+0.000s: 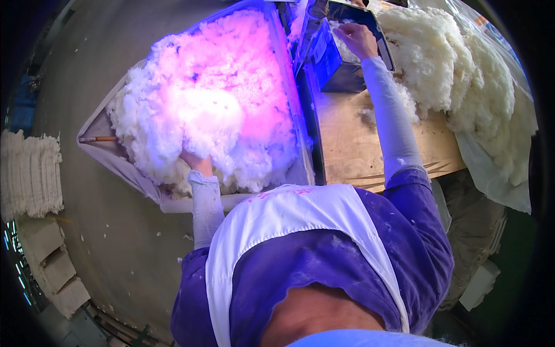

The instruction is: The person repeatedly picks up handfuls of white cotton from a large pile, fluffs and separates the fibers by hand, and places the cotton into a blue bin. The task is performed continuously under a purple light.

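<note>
Worktop (352, 144): the landmark, ahead of the person.
Box (335, 58): on the worktop's far left corner, right hand (357, 37) at its open top.
Loose fibre heap (457, 69): on the worktop's right and far side.
Tray (289, 87): just left of the worktop, filled with fibre (214, 104); left hand (196, 161) in its near edge.
Folded stack (32, 173): far left of the worktop, on the floor.

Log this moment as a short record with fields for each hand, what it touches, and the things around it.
Left hand: pushed into the white fluffy fibre lit pink in the tray; fingers hidden
Right hand: reaching into the dark box, touching fibre there; grip unclear
Box stands on: wooden board
Right of the board: loose fibre pile on clear plastic sheet
Clothing: white sleeves, purple smock
</note>
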Tool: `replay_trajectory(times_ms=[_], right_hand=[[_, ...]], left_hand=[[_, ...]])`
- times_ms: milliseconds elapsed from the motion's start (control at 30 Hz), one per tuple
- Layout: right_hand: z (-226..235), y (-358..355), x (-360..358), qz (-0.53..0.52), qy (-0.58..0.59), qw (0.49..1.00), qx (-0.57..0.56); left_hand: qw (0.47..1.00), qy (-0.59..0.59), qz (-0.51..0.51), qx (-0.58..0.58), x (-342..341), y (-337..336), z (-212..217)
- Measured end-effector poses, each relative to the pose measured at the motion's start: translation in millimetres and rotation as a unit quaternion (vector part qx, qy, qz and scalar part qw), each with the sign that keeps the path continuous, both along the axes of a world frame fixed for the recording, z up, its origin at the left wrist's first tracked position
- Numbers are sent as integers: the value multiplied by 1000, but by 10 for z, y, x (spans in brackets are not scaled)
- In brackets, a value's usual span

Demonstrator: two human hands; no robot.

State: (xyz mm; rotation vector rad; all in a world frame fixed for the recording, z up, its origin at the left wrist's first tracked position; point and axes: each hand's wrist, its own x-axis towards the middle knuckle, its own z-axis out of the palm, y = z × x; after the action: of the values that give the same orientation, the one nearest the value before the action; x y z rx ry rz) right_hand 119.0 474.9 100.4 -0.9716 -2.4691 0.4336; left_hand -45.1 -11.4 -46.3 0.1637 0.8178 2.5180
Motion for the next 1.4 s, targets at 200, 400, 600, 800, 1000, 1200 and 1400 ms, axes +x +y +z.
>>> replay_trajectory(times_ms=[200,400,600,800,1000,1200,1400], right_hand=[[24,34,-244,-27,-52,998,-5],[-123,465,7,-40,-43,998,27],[-106,294,397,119,201,838,-493],[219,-90,512,47,44,925,-376],[202,-406,859,110,337,798,-487],[-15,-700,1264,104,372,766,-514],[-302,-592,1538,38,399,755,-519]], left_hand=[[982,75,62,-163,81,23,62],[646,415,122,-629,140,-64,35],[989,-72,71,112,9,68,7],[975,-174,108,89,30,24,256],[999,-12,29,31,-141,-335,148],[894,-67,117,-427,-368,-580,301],[879,-119,150,-438,-80,-774,155]])
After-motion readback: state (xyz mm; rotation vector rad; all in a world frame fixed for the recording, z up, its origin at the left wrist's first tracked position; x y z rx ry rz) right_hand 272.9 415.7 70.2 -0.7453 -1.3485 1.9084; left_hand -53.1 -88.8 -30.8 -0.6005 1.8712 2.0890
